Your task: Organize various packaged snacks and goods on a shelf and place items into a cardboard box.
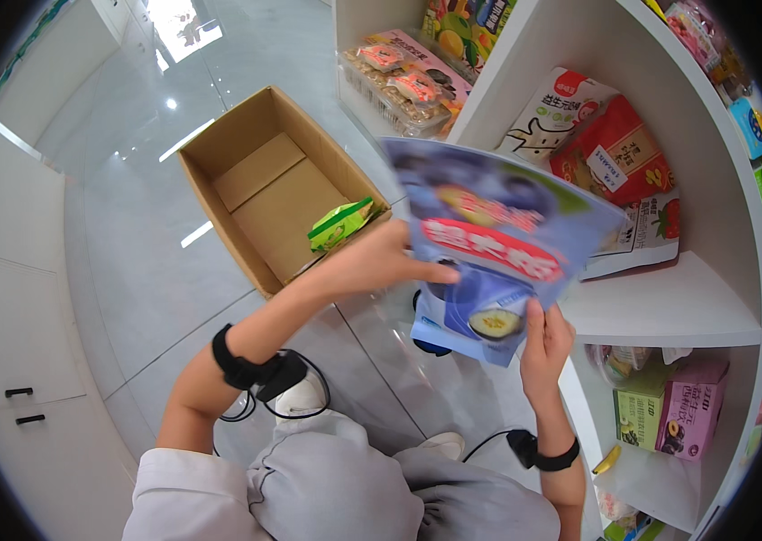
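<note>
Between both hands I hold a large blue-purple snack pouch [496, 237] printed with dark fruit and a red banner; its upper part is blurred. My left hand [398, 260] grips its left edge, thumb across the front. At the lower right edge, my right hand [548, 345] pinches the pouch between thumb and fingers. To the left on the floor stands an open cardboard box [286, 176], with a green snack bag [342, 224] leaning inside its near right corner. Part of a dark object behind the pouch is hidden.
A white shelf unit [685, 291] rises at my right. One compartment holds a red pouch [614, 152] and several white pouches. Below are a pink box [692, 416], a green box [639, 409] and a small yellow item [606, 460]. Clear plastic food tubs [394, 88] sit on the far shelf. White cabinets [9, 304] stand left.
</note>
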Demonstrator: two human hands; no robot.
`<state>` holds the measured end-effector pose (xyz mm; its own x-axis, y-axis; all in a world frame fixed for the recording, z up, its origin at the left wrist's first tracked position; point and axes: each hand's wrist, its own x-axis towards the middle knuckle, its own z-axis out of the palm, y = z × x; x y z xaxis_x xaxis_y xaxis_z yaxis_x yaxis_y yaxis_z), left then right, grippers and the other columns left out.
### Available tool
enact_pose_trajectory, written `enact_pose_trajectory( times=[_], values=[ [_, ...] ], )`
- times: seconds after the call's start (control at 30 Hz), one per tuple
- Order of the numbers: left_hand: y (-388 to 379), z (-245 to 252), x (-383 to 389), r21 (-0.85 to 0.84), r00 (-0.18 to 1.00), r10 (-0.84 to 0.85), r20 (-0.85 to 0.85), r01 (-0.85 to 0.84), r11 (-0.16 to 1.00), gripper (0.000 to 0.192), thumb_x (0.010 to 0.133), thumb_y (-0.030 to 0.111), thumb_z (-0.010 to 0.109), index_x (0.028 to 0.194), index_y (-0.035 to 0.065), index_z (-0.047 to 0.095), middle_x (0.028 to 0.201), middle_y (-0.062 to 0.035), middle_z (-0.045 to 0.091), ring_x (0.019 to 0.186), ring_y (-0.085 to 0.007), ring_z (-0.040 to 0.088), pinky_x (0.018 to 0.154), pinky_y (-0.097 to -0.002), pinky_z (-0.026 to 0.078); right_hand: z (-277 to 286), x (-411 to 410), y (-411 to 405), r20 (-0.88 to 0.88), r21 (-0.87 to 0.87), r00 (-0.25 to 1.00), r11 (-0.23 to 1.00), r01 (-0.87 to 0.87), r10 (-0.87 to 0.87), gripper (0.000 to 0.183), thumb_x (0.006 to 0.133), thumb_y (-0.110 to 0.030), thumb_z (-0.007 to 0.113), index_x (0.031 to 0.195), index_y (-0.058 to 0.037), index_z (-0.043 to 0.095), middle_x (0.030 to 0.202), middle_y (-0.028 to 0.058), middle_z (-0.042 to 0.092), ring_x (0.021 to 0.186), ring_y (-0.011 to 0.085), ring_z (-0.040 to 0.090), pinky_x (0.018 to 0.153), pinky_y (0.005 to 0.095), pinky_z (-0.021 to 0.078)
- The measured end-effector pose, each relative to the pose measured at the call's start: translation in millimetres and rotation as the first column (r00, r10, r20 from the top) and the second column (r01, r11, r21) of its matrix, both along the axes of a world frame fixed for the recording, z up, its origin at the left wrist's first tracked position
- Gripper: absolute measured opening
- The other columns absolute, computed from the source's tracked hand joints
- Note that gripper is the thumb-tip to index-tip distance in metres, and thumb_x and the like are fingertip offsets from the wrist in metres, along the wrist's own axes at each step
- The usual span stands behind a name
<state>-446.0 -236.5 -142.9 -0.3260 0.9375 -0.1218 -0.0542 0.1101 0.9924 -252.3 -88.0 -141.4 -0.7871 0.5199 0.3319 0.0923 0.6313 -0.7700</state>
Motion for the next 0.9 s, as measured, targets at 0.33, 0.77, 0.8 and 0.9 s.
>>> enact_pose_trajectory(
  times=[0.33,0.77,0.8,0.9],
  values=[
    [-96.4,19.5,-66.1,-0.008,0.824,0.567,0.0,-0.567,0.824,0.031,0.09,0.025,0.054,0.104,-0.0019,0.059,0.094,-0.0045,0.064,0.072,-0.0143,0.064,0.068,-0.0239,0.052,40.3,-205.2,-24.0,-0.009,0.035,0.913,0.913,-0.407,0.407,0.026,0.089,-0.021,0.052,0.084,0.0043,0.052,0.062,0.0188,0.05,0.052,0.0266,0.043,0.052,0.0339,0.0365],
    [-141.3,-96.7,-257.1,-0.053,0.483,0.843,-0.238,-0.873,0.485,0.032,0.089,0.022,0.055,0.095,-0.0084,0.059,0.089,-0.0079,0.063,0.065,-0.0147,0.064,0.06,-0.0236,0.05,-18.2,-250.9,-30.6,0.08,-0.284,0.93,0.903,-0.324,0.359,0.032,0.09,-0.025,0.049,0.086,0.0035,0.061,0.072,0.009,0.063,0.066,0.0149,0.06,0.064,0.0271,0.0466],
    [-138.7,-110.6,-268.6,-0.065,0.474,0.851,-0.227,-0.879,0.472,0.032,0.089,0.023,0.055,0.095,-0.0089,0.059,0.09,-0.0087,0.063,0.065,-0.0156,0.064,0.059,-0.0242,0.049,-22.8,-250.3,-29.7,0.087,-0.285,0.93,0.904,-0.319,0.356,0.032,0.09,-0.025,0.049,0.086,0.0035,0.061,0.072,0.009,0.063,0.066,0.0149,0.06,0.064,0.0271,0.0466],
    [-137.9,-127.5,-289.6,-0.121,0.471,0.86,-0.194,-0.882,0.455,0.032,0.089,0.023,0.055,0.097,-0.0081,0.059,0.093,-0.0094,0.062,0.068,-0.0177,0.064,0.06,-0.0254,0.051,-32.5,-250.9,-31.7,0.101,-0.347,0.933,0.891,-0.292,0.346,0.031,0.09,-0.025,0.049,0.085,0.0035,0.062,0.07,0.008,0.063,0.064,0.0141,0.059,0.062,0.0266,0.0468]
  ],
)
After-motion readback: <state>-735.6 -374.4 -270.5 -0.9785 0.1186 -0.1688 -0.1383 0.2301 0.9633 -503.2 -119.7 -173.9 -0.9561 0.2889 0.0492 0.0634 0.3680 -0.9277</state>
